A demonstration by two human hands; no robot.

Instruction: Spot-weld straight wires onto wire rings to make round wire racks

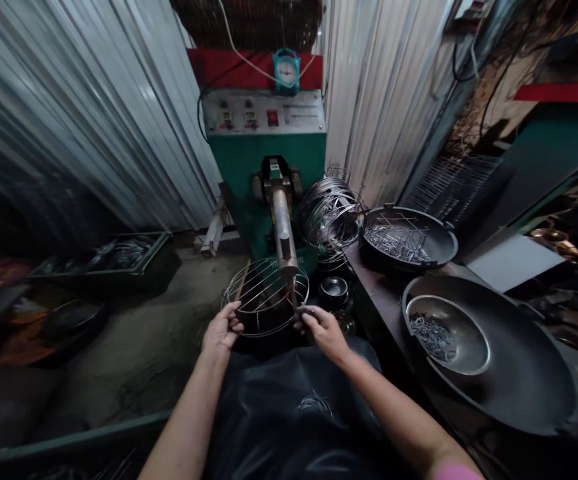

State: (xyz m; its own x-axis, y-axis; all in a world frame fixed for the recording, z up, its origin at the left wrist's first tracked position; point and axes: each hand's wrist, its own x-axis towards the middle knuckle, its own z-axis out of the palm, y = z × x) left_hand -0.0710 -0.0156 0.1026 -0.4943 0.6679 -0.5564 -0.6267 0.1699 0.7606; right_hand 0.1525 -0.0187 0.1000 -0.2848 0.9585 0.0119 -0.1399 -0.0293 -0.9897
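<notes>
- Read the clock from the round wire rack [265, 311], with twelve toward the green machine [239, 157]. The rack is in front of you, between your hands; the tip of the machine's metal arm [283, 223] is over its one-o'clock side.
- Your left hand [223, 327] pinches the rim near eight o'clock, thumb against curled fingers.
- Your right hand [323, 328] is at four o'clock, fingers bent inward by the rim; you cannot tell from here whether they meet on the wire.
- Expect little weight: the rack is thin wire with wide gaps, so fingertips should carry it.
- The outer ring looks stiff and springy; the slim crossbars would likely bend sooner, so take hold of the ring.
- The bare metal shines and may turn in a loose pinch; opposite grips at eight and four should keep it level.
- Keep your fingertips away from one o'clock, as the wire could be hot or pinched beneath the arm.
- Loose wire rings [331, 213] lie between one and two; a steel bowl [469, 347] of bent wires [431, 337] is near three.
</notes>
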